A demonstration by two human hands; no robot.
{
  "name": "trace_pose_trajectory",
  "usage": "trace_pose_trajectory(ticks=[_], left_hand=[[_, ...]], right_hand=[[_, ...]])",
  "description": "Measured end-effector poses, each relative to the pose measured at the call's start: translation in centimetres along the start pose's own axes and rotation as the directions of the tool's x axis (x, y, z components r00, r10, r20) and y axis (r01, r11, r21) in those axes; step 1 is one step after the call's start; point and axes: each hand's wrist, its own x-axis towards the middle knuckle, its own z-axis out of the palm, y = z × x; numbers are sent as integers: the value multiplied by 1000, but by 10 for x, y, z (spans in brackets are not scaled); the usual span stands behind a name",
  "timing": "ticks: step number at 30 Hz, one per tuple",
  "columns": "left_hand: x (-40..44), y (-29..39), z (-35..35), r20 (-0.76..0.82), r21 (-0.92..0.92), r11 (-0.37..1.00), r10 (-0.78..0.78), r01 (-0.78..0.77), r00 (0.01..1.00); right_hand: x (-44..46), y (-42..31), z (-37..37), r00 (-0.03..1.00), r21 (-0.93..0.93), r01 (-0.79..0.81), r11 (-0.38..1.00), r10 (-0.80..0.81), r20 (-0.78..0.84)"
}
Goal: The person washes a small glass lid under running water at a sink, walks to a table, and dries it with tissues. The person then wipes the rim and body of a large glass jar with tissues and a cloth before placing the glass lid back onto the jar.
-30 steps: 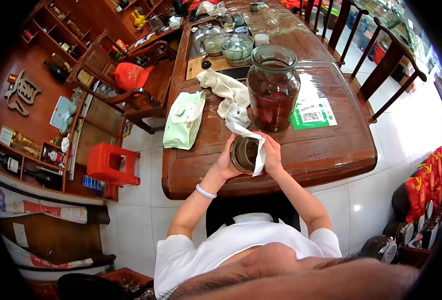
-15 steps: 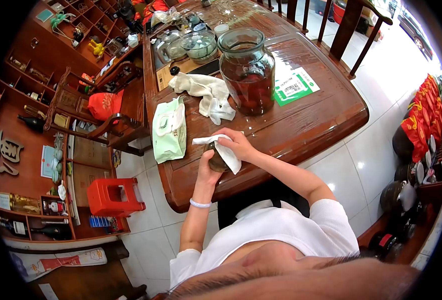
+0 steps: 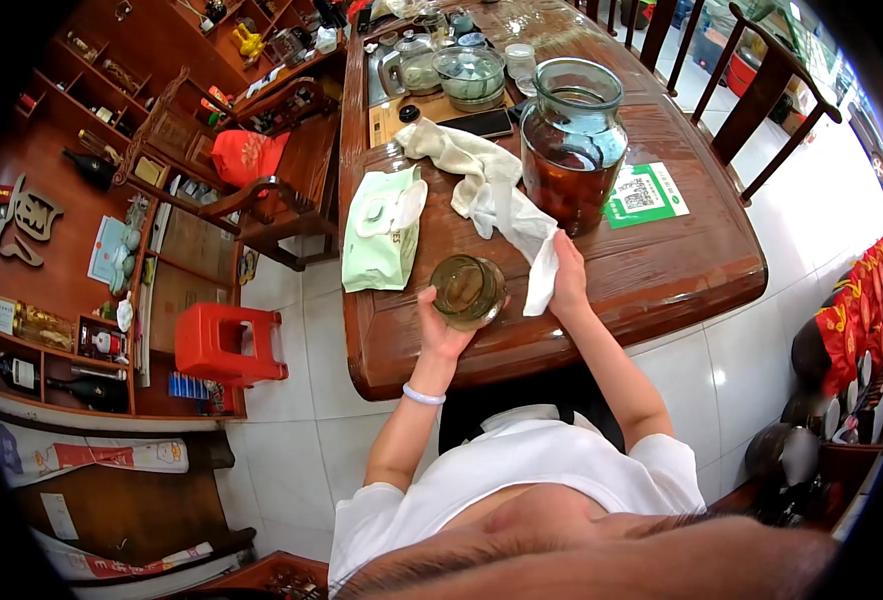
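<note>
My left hand (image 3: 445, 332) is wrapped round a hollow, greenish glass lid (image 3: 467, 290), held up over the near edge of the table with its round side facing me. My right hand (image 3: 568, 280) grips a white wipe (image 3: 542, 268) that hangs down in front of the fingers, apart from the glass. Behind that hand stands a large glass jar (image 3: 574, 150), its mouth uncovered and dark reddish liquid inside. A crumpled beige cloth (image 3: 462, 165) lies left of the jar, and the wipe overlaps its near end. The green wipes packet (image 3: 382, 235) rests further left.
On the wooden table (image 3: 662, 275) are a green QR-code card (image 3: 649, 196), a phone (image 3: 487, 123), a glass pot (image 3: 472, 75) and a kettle (image 3: 414, 65). A red stool (image 3: 230, 345) and a wooden chair (image 3: 282, 190) stand left; another chair (image 3: 762, 90) is at the right.
My right hand has drawn the wipe away from the glass lid, rightward and towards the jar. My left hand still holds the lid, now more exposed. The view has shifted.
</note>
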Motion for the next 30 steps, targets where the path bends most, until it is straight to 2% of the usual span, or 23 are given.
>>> trace_pose_trajectory(ticks=[1, 3, 5, 6, 7, 8, 9, 11, 15, 18, 20, 21, 23, 24, 25, 27, 30], left_hand=[[2, 0, 0, 15, -48, 999, 13, -12, 1000], [4, -3, -4, 30, -100, 995, 23, -19, 999], [8, -6, -14, -49, -145, 989, 30, -37, 998], [11, -9, -20, -86, -157, 986, 49, -62, 995], [13, -12, -26, -124, -167, 982, 68, -89, 990], [10, -14, -12, -124, -48, 992, 108, -114, 986], [9, -15, -6, -125, -45, 993, 106, -112, 986], [8, -16, -2, -204, 81, 987, 154, -140, 967], [7, -16, -4, -232, 105, 983, 172, -151, 957], [6, -15, -2, -209, 48, 994, 109, -101, 972], [8, -15, -7, -226, 39, 990, 139, -134, 964], [10, -16, -11, -240, 24, 986, 167, -166, 956], [9, -13, -14, -199, -34, 992, 114, -123, 973], [7, -13, -10, -116, -31, 998, 55, -59, 992], [5, -13, -6, -31, -23, 1000, -6, 5, 999], [2, -12, 7, 0, -7, 1000, -22, 22, 1000], [4, -13, 8, 79, -1, 998, -62, 63, 995]], right_hand=[[-4, -5, 2, 1000, -6, -2, 1000, 2, 26], [-11, -7, 1, 976, -238, 96, 967, -45, 213], [-24, -10, 14, 909, -301, 63, 952, 70, 412], [-21, 6, 8, 859, -539, 299, 788, 24, 512], [-20, 22, 1, 791, -682, 513, 520, 20, 611], [-25, 24, 5, 778, -708, 581, 401, -19, 628], [-28, 24, 7, 760, -723, 635, 274, -53, 647], [-22, 27, 3, 755, -702, 631, 329, -53, 654], [-23, 29, 3, 739, -702, 659, 270, -55, 672], [-22, 28, 2, 735, -686, 663, 299, -87, 673], [-16, 25, -6, 719, -682, 680, 271, -63, 692], [-17, 18, -8, 724, -662, 660, 354, -63, 687], [-19, 17, -19, 786, -663, 578, 476, -107, 609], [-22, 15, -23, 910, -687, 323, 652, -14, 414], [-24, 12, -26, 969, -632, 43, 774, 121, 214], [-15, 6, -32, 969, -531, 128, 838, 9, 247], [-4, 3, -24, 893, -569, 326, 755, -47, 448]])
